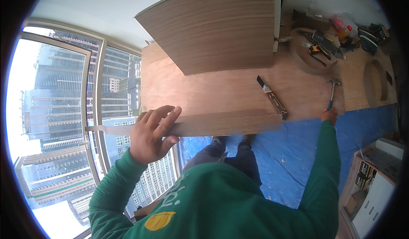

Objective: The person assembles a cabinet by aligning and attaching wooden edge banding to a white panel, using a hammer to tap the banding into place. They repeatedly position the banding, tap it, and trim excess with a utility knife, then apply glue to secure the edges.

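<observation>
Likely lining up wood strip (pixel 226 125): left hand (pixel 151 131) astride, cannot tell if grip pinches; right hand (pixel 329 116) clasping hammer (pixel 332 95); next likely needs strip steadied.

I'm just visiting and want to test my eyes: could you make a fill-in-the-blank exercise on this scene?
1. The bare right hand holds a blue-handled, metal-headed ____.
2. The long, brown wood-grain strip lies at the fingers of the ____.
3. The black-and-orange utility knife lies nearer the ____ hand.
4. The creased, plastic-looking floor sheet is coloured ____.

Missing words: hammer; left hand; right; blue.
</observation>
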A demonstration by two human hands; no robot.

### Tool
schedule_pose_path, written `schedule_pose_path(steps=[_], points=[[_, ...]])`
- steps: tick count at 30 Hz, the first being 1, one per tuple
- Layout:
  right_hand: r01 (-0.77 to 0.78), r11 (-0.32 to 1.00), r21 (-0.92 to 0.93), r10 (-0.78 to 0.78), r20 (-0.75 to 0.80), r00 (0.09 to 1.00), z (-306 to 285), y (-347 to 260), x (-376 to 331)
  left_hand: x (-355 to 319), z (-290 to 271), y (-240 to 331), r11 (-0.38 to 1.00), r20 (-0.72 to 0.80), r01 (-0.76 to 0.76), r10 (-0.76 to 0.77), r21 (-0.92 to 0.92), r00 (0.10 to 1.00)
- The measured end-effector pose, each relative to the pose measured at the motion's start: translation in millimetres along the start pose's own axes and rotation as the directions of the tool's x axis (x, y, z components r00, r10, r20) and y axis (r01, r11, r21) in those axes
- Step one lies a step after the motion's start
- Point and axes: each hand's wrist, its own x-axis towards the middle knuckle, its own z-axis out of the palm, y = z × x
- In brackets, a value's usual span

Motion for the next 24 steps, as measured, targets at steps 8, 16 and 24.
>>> schedule_pose_path(steps=[8,16,24], points=[[-0.191,0.799,0.570,0.100,0.186,0.977,-44.2,-26.5,27.3,-4.2,-11.6,-8.0,0.975,0.093,-0.183,0.195,-0.123,0.976],[-0.115,0.073,0.991,-0.096,0.121,0.988,-193.9,-66.7,-252.8,25.0,-21.5,-61.8,0.847,0.216,-0.370,0.471,-0.381,0.855],[0.177,0.375,0.910,-0.282,-0.070,0.957,-331.0,-133.9,-491.5,29.5,-17.8,-83.8,0.740,0.281,-0.364,0.588,-0.565,0.759]])
